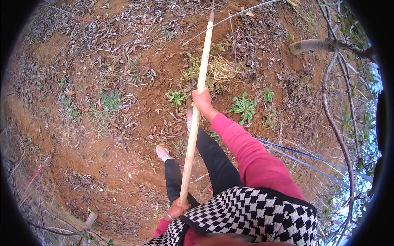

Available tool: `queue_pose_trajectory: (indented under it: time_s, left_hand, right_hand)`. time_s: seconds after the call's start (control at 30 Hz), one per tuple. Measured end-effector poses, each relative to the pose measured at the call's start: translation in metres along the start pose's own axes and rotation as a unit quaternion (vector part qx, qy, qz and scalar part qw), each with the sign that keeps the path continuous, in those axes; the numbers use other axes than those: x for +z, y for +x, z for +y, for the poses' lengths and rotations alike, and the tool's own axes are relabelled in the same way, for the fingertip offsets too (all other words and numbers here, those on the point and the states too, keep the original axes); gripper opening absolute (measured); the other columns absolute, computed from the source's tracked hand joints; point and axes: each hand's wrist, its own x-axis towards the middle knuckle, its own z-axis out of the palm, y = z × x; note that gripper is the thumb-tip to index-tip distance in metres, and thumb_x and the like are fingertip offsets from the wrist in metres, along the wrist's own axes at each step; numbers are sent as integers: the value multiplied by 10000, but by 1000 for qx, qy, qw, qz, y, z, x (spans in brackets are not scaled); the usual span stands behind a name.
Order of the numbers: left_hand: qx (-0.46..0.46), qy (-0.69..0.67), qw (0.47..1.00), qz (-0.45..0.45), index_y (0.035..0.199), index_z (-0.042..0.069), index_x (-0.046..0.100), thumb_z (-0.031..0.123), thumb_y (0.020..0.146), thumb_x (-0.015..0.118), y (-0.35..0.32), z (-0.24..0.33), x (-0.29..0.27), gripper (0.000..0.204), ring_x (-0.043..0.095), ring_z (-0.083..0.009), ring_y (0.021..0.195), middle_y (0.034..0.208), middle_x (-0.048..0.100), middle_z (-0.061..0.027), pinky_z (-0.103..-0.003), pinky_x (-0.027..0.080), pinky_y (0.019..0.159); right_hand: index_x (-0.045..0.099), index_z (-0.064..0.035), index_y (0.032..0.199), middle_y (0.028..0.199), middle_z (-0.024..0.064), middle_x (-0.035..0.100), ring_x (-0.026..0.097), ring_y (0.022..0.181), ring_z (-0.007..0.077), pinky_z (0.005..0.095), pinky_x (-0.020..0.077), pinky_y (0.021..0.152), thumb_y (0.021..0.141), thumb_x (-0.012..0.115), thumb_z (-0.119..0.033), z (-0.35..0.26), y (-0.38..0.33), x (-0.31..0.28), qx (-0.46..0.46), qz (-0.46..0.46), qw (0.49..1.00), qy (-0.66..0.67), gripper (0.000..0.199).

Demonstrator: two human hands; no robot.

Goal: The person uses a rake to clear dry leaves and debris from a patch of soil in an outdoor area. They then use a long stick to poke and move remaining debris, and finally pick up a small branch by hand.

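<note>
A long-handled tool (204,57) with a pale wooden shaft slants up from my body to the top edge of the head view. A metal socket sits at its far end; the working head is cut off by the frame. My right hand (202,101), arm reaching forward in a pink sleeve, is closed around the middle of the shaft. Close to my waist, my left hand (178,208), with a bracelet on the wrist, grips the near end. Under the shaft lie reddish soil, leafy green weeds (244,107) and a clump of dry grass (223,71).
To the right stand a tree trunk (311,46) and bare branches (334,119). Blue straps (293,152) stretch out on that side. A thin stem (242,13) crosses near the socket. My pink shoe (161,152) rests on the soil; a cut stub (88,220) is at lower left.
</note>
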Motion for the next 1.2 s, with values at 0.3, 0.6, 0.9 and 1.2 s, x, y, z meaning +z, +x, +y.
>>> queue_pose_trajectory:
  time_s: [0.3, 0.6, 0.9, 1.2]
  left_hand:
    - [-148, -65, 985, 64, 966, 37, 666, 52, 790, 738, -191, -113, -117, 191, 618, -93, 814, 869, 670, 16, -263, 493, 744]
    - [-140, -70, 984, 88, 1062, 36, 652, 62, 811, 739, -220, -130, -122, 267, 609, -85, 821, 895, 665, 25, -261, 495, 762]
    - [-72, -8, 994, 76, 1095, 31, 643, 67, 827, 735, -154, -89, -88, 286, 580, -76, 773, 866, 637, 52, -258, 493, 737]
    - [-50, 537, 752, 379, 863, 100, 559, 232, 743, 698, -120, -62, -91, 227, 634, -412, 643, 698, 637, -201, -507, 502, 587]
  right_hand:
    - [364, -21, 1016, 710, 95, 528, 564, 481, 182, 340, 498, 385, 900, 571, -78, 97, -248, 52, 92, -85, 985, 122, 245]
    - [341, 35, 1078, 738, 138, 563, 624, 533, 239, 361, 526, 434, 881, 610, -111, 133, -264, 53, 74, -104, 990, 55, 364]
    - [354, -22, 1047, 742, 101, 548, 581, 486, 199, 345, 509, 410, 914, 589, -102, 77, -108, 34, 78, -26, 997, 11, 281]
    - [434, -53, 956, 717, 43, 496, 539, 601, 199, 418, 532, 587, 968, 521, -171, 63, -59, 19, 233, -178, 915, 278, 148]
